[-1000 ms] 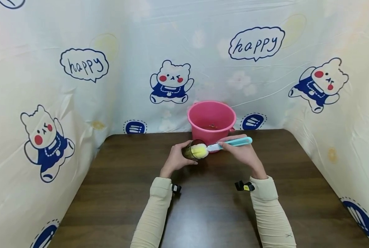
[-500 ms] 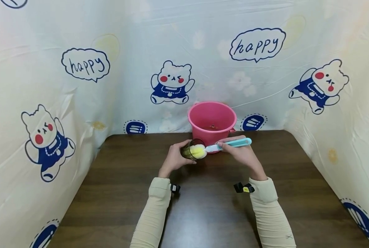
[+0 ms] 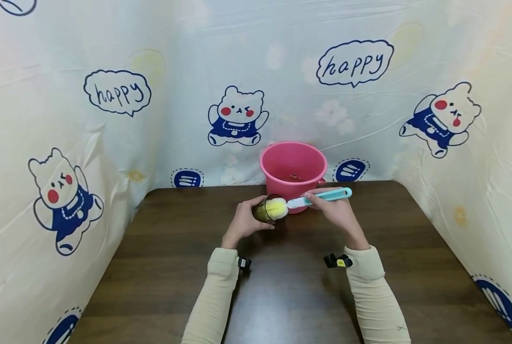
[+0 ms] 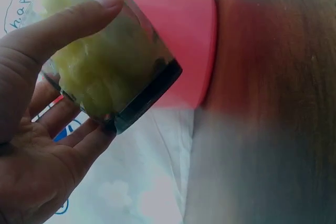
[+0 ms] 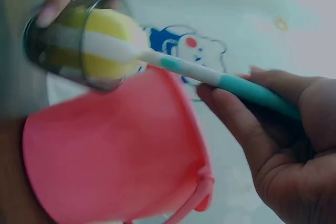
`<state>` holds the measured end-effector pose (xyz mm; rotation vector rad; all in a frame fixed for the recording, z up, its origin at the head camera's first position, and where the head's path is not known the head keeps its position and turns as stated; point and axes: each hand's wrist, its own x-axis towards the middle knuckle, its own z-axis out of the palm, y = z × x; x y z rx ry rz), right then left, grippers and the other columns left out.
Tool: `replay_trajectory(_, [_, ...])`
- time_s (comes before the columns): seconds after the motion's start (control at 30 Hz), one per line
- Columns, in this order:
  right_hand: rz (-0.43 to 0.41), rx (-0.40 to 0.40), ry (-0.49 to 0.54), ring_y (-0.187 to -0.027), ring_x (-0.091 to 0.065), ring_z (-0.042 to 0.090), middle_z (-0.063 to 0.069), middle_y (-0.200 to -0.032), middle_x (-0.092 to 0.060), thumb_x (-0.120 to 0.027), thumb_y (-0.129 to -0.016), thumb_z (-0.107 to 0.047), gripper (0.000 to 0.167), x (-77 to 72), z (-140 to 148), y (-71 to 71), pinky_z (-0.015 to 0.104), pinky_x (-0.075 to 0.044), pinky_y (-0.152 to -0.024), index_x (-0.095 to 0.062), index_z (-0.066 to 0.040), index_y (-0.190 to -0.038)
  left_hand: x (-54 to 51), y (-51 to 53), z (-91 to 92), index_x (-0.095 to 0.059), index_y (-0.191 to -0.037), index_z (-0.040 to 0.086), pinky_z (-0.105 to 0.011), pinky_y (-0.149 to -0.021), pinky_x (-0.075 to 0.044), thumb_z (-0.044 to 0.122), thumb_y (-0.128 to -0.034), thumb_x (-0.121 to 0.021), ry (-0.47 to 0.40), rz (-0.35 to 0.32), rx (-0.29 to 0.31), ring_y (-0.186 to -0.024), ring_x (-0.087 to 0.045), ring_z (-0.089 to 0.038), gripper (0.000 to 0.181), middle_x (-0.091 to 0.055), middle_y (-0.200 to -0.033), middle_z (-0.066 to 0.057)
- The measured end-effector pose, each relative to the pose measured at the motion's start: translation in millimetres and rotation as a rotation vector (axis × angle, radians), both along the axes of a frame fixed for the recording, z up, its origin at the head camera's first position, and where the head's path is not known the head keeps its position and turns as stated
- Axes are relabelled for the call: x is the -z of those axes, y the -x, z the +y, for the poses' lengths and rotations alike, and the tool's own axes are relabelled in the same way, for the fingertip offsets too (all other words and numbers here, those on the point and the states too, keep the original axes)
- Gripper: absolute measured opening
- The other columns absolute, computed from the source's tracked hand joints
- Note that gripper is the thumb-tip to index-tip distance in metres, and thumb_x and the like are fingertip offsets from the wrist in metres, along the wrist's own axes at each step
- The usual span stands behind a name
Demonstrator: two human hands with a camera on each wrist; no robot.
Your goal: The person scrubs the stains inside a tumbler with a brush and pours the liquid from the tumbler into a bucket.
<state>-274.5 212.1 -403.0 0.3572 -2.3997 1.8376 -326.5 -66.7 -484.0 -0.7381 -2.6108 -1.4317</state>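
A dark, see-through drinking glass (image 4: 134, 85) lies tilted in my left hand (image 3: 245, 221), thumb on one side and fingers on the other, its mouth facing right. My right hand (image 3: 337, 212) holds a sponge cup brush by its teal and white handle (image 5: 257, 94). The yellow and white sponge head (image 3: 276, 209) sits partly inside the glass, with some of it sticking out at the rim. Through the glass wall, the left wrist view shows the sponge reaching well down toward the thick base. Both hands are above the table, just in front of a pink bucket (image 3: 277, 185).
The bucket stands at the back edge of the dark wooden table (image 3: 281, 296), against a printed cloth (image 3: 169, 114) that surrounds the table on three sides. Small bits lie in the bucket's bottom, too small to tell. Its pink handle (image 5: 191, 200) hangs at the side.
The glass and brush have shifted only a few pixels, slightly left and then back right. Both hands keep their hold, with the sponge staying at the glass's mouth.
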Motion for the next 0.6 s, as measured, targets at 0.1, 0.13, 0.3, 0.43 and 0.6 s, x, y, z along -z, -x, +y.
replay_trajectory(0.1, [-0.013, 0.018, -0.001, -0.088, -0.075, 0.015, 0.022, -0.106, -0.075, -0.071, -0.098, -0.024, 0.035, 1.7, 0.4, 1.4, 0.036, -0.061, -0.084, -0.073, 0.006, -0.116, 0.6, -0.2, -1.4, -0.063, -0.14, 0.012, -0.046, -0.103, -0.051, 0.012, -0.0638, -0.098, 0.004, 0.022, 0.0, -0.122, -0.061, -0.026, 0.084, -0.065, -0.136, -0.006])
replay_trajectory(0.13, [-0.025, 0.009, -0.013, -0.088, -0.075, 0.015, 0.021, -0.105, -0.075, -0.071, -0.098, -0.024, 0.036, 1.6, 0.8, 1.2, 0.035, -0.061, -0.084, -0.072, 0.007, -0.117, 1.0, -0.1, -2.0, -0.063, -0.139, 0.012, -0.046, -0.103, -0.051, 0.012, -0.063, -0.099, 0.009, 0.026, -0.004, -0.123, -0.061, -0.026, 0.084, -0.066, -0.136, -0.006])
replay_trajectory(0.3, [-0.064, -0.034, -0.013, -0.089, -0.075, 0.016, 0.018, -0.104, -0.076, -0.069, -0.099, -0.022, 0.036, 2.7, 3.9, 1.5, 0.031, -0.061, -0.083, -0.07, 0.008, -0.12, 1.2, 0.0, -3.7, -0.064, -0.137, 0.01, -0.043, -0.1, -0.054, 0.016, -0.062, -0.1, 0.018, 0.029, -0.006, -0.119, -0.062, -0.023, 0.084, -0.067, -0.134, -0.006])
replay_trajectory(0.43, [-0.07, 0.02, 0.048, -0.09, -0.075, 0.013, 0.02, -0.109, -0.075, -0.07, -0.098, -0.024, 0.039, 4.7, 1.8, 2.5, 0.03, -0.06, -0.085, -0.07, 0.008, -0.121, -1.8, -0.9, -3.6, -0.064, -0.138, 0.012, -0.044, -0.1, -0.054, 0.018, -0.0642, -0.099, 0.004, 0.017, 0.005, -0.118, -0.062, -0.023, 0.082, -0.067, -0.133, -0.005])
replay_trajectory(0.6, [-0.054, 0.005, -0.074, -0.086, -0.074, 0.011, 0.018, -0.103, -0.076, -0.071, -0.098, -0.026, 0.034, -1.0, -3.2, -2.6, 0.031, -0.061, -0.083, -0.074, 0.003, -0.116, -4.3, -2.8, -2.3, -0.064, -0.138, 0.007, -0.047, -0.104, -0.051, 0.014, -0.0616, -0.1, 0.033, -0.009, -0.008, -0.124, -0.06, -0.027, 0.085, -0.066, -0.136, -0.009])
